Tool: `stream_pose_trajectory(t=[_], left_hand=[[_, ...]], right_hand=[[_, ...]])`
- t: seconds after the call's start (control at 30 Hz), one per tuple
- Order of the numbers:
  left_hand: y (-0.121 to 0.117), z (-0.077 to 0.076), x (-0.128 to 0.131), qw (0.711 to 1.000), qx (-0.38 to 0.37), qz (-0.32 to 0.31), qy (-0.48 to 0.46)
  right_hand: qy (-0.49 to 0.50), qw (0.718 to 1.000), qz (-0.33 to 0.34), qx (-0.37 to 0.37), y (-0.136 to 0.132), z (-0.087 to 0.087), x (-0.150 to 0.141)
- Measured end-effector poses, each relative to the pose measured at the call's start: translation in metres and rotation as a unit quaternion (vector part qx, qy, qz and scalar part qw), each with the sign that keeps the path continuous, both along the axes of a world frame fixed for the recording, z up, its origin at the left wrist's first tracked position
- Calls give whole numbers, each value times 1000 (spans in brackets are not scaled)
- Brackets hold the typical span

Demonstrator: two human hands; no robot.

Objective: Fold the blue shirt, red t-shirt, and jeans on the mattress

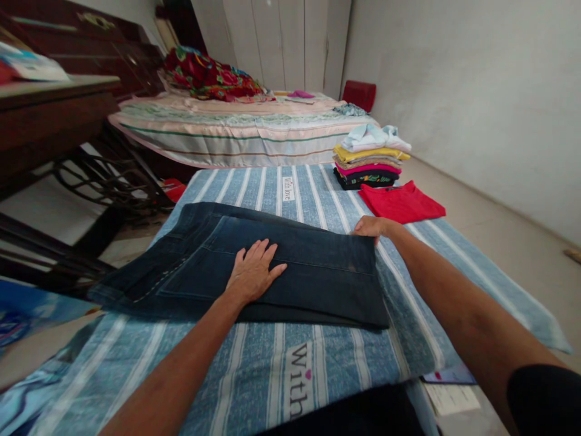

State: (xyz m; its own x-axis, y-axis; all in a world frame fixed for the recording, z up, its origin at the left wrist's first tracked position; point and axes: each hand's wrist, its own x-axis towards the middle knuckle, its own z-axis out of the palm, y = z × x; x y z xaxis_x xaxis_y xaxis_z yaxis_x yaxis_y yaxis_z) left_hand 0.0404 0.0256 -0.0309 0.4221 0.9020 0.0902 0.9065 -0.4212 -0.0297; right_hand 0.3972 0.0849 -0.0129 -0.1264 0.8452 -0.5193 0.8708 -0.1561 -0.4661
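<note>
Dark blue jeans (308, 266), folded lengthwise, lie across a blue-and-white striped cloth (267, 357), their waist end at the left and the folded leg end at the right. My left hand (254, 272) rests flat on the middle of the jeans, fingers spread. At the far right corner my right hand (370, 227) is closed round the edge of the denim; its fingertips are partly hidden. Just beyond that hand lies a folded red shirt (403, 203).
A stack of folded clothes (370, 157) stands at the back right. Behind is a bed (227, 136) with a red floral blanket (213, 75). A dark sewing-machine table (49, 109) stands at the left. A phone-like object (449, 375) lies near the lower right.
</note>
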Motion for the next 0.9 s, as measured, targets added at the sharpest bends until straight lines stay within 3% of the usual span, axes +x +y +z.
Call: stream_pose_trajectory(t=[0.33,0.57,0.63,0.77,0.9], left_hand=[[-1,-2,-1,1000,10,-4,-7],[-4,2,-9,995,-29,13,-90],[-1,10,-16,991,-26,60,-119],[12,33,-45,969,29,224,-104],[30,50,-83,936,-14,345,-61]], right_hand=[[-28,995,-89,21,-9,-5,1],[2,981,-148,126,-51,-16,11],[33,965,-186,181,-67,-23,16],[78,934,-234,259,-98,-35,18],[69,923,-242,290,-114,-48,11]])
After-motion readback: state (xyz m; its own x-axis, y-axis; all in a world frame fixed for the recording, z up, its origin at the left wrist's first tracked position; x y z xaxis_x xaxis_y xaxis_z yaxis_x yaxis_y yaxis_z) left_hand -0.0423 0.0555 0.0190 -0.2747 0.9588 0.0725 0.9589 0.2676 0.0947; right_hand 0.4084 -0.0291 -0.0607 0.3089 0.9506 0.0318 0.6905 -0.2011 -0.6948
